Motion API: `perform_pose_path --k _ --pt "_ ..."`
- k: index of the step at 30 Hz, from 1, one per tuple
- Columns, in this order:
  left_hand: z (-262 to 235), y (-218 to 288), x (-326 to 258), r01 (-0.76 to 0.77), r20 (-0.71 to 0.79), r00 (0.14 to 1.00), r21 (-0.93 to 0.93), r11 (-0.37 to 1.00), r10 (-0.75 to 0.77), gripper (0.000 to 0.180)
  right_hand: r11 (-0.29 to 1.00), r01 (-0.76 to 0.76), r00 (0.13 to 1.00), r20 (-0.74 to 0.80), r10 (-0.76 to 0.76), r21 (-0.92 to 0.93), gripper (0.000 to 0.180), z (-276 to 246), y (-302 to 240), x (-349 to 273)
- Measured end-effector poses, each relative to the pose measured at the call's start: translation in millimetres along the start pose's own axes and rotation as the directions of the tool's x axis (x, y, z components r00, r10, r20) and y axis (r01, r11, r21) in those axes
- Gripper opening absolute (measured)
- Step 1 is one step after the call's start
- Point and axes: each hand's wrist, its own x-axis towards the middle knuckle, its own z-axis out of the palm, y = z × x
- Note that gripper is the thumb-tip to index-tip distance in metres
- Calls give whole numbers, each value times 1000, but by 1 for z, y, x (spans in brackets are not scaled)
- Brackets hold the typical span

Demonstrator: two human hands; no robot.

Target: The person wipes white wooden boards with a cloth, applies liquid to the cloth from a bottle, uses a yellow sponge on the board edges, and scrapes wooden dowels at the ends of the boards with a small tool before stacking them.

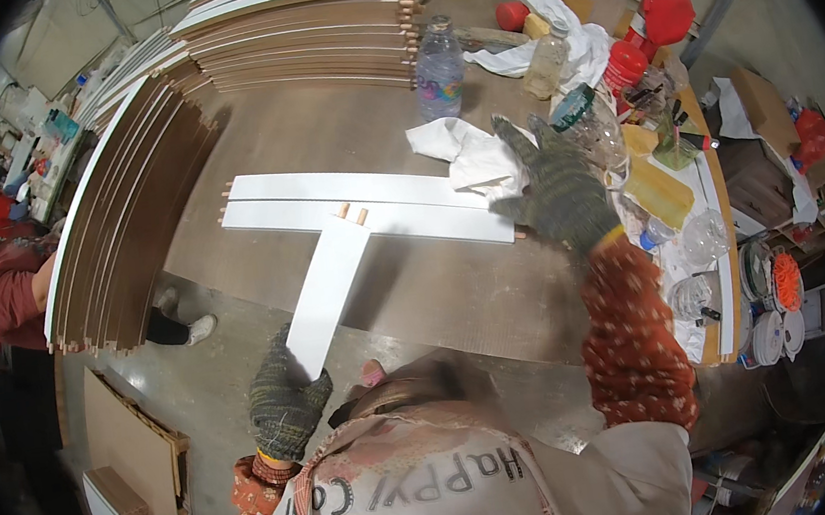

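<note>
The left hand (287,401) is closed around the near end of a flat white board (329,291) with two wood pegs (353,213) at its far end, which lies over two more white boards (271,202) on the brown desk (447,294). The right hand (561,187) has its fingers spread beside a white cloth (467,156); I can't tell if they touch. The floor (223,323) is gray. Board piles (306,53) and a clear bottle (440,79) stand behind.
</note>
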Motion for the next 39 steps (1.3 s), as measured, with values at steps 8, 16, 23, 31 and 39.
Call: perform_pose_path --k 8,16,23,31,39 --pt "3 -20 19 -112 24 994 167 980 109 75 768 -579 797 -6 603 274 30 123 154 70" --pt "34 -14 94 -291 30 955 286 913 296 69 896 445 714 -599 -362 -11 55 48 -128 37" --pt "24 5 121 -204 380 924 388 899 45 42 867 499 848 -208 -487 5 61 131 -164 36" --pt "2 -78 49 27 345 931 261 965 -119 79 865 502 839 -260 -478 29 51 163 -177 30" --pt "-24 -76 55 1 458 881 244 970 -116 63 972 26 994 -100 -50 -234 48 144 -85 106"
